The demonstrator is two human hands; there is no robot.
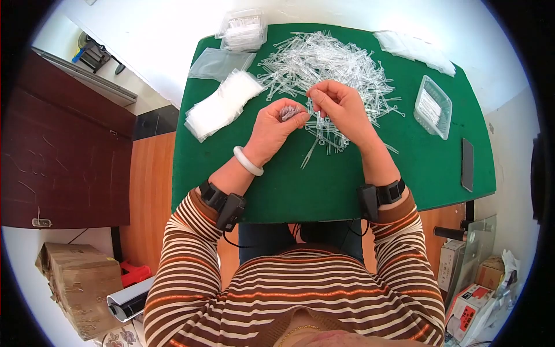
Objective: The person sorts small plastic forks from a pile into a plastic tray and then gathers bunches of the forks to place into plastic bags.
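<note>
The left hand (276, 126) is closed around a small bundle of clear thin plastic picks (290, 111). The right hand (342, 107) pinches stems at the near edge of the loose heap of the same picks (329, 61) on the green cloth-topped table (300, 185). Gathering seems under way, and freeing single stems from the tangle calls for a fine fingertip pinch.

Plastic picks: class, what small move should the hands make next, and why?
Probably the right hand moves what it pinches into the bundle held by the left hand: the hands nearly touch, the left already grips several picks, and the loose pile lies just behind.
</note>
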